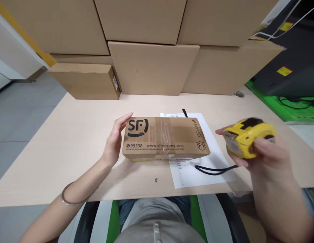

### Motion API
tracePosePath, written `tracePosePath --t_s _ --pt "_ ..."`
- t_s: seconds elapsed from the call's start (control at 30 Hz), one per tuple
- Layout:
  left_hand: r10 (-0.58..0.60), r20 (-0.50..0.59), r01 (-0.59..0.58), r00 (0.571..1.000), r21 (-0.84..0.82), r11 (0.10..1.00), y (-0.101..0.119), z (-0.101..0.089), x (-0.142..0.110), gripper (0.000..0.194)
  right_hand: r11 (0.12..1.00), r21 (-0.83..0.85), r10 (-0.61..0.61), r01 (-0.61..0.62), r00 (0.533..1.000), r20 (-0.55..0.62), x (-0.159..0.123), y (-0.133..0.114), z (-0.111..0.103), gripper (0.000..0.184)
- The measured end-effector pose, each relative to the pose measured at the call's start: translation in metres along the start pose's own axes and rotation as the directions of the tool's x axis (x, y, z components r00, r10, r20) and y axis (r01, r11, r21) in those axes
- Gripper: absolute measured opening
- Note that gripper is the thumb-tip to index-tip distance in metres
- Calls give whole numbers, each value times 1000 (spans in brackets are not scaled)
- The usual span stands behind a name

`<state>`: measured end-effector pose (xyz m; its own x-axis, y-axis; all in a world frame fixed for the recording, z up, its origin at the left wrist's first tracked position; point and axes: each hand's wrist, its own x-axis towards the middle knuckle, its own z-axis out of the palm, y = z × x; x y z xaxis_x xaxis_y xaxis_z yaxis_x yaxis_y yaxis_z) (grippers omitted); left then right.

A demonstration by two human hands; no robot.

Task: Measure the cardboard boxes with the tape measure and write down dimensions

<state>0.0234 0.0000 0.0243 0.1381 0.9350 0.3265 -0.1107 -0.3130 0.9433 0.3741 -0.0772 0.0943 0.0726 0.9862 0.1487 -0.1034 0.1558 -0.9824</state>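
A brown SF Express cardboard box [153, 135] lies in front of me, with clear tape across its middle. My left hand [115, 140] rests along the box's left end, fingers stretched toward its far corner and the thumb not clearly visible. To the right of the box, my right hand [263, 152] is raised and wrapped round a yellow and black tape measure [248, 135]. A black wrist strap [212, 171] hangs from it over the paper. No blade is visibly drawn out. The right hand is slightly blurred.
White printed sheets [182, 177] lie partly under the box, and a black pen-like tip [184, 112] pokes out behind it. Large cartons [153, 69] line the table's back edge. A flatter carton [83, 82] stands at the back left. Dark equipment [293, 67] sits on green at right.
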Motion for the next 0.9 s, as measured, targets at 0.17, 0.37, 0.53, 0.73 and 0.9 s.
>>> tracePosePath --t_s 0.17,0.37,0.53,0.73,0.9 --pt "-51 -28 46 998 -171 984 0 12 11 63 849 -323 -249 418 856 453 59 -26 76 44" --pt "-156 -93 114 983 -357 927 -8 19 12 55 666 -321 -106 674 511 853 99 -19 155 35" --pt "-115 3 108 993 -381 918 -17 12 13 42 644 -364 -81 673 533 842 99 -14 149 39" --pt "-43 139 93 989 -376 922 -21 5 14 31 631 -562 -57 536 754 655 81 -19 58 44" --pt "-55 159 108 986 -348 931 -16 5 17 28 557 -709 -126 431 889 441 52 -22 -24 44"
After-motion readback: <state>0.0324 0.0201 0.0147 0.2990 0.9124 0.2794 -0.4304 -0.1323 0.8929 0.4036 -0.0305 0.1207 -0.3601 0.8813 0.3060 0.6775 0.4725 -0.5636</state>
